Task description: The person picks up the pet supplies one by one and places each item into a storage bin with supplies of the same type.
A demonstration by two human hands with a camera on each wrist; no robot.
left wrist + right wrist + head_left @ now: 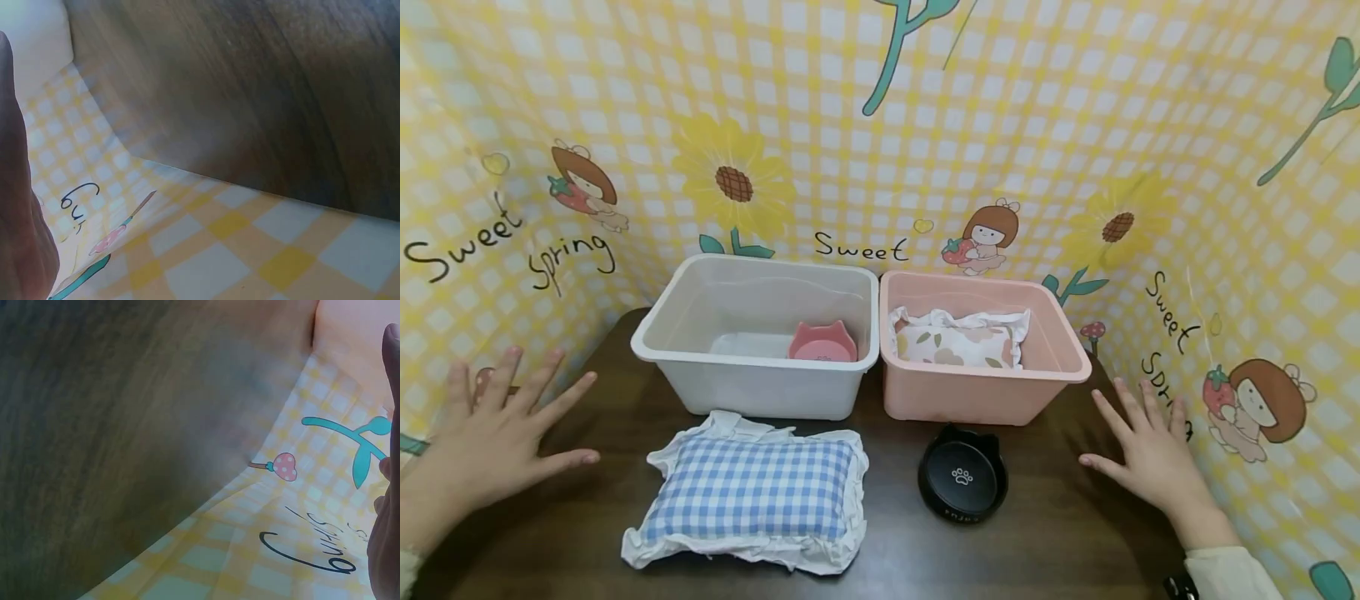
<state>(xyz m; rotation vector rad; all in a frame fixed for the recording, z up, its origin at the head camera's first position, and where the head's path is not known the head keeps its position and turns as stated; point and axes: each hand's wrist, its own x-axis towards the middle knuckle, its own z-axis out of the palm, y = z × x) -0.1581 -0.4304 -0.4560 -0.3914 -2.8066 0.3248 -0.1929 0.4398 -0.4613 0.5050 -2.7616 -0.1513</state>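
My left hand (501, 433) is spread, fingers straight, at the left side of the table, holding nothing. On the far right my right hand (1153, 454) is spread the same way, also with nothing in it. Between them lies a blue-and-white checked pillow (756, 487) with a white ruffled edge, nearer the left hand. A black cat-eared pet bowl (962, 479) with a paw print sits closer to the right hand. Inside the white bin (760, 387) rests a pink cat-eared bowl (822, 342). The pink bin (970, 398) holds a floral ruffled pillow (958, 344).
Both bins stand side by side at the back of the dark wooden table (895, 542). A yellow checked cloth (865, 167) with sunflowers and lettering encloses the table at the back and both sides. A dark band (1180, 587) circles the right wrist.
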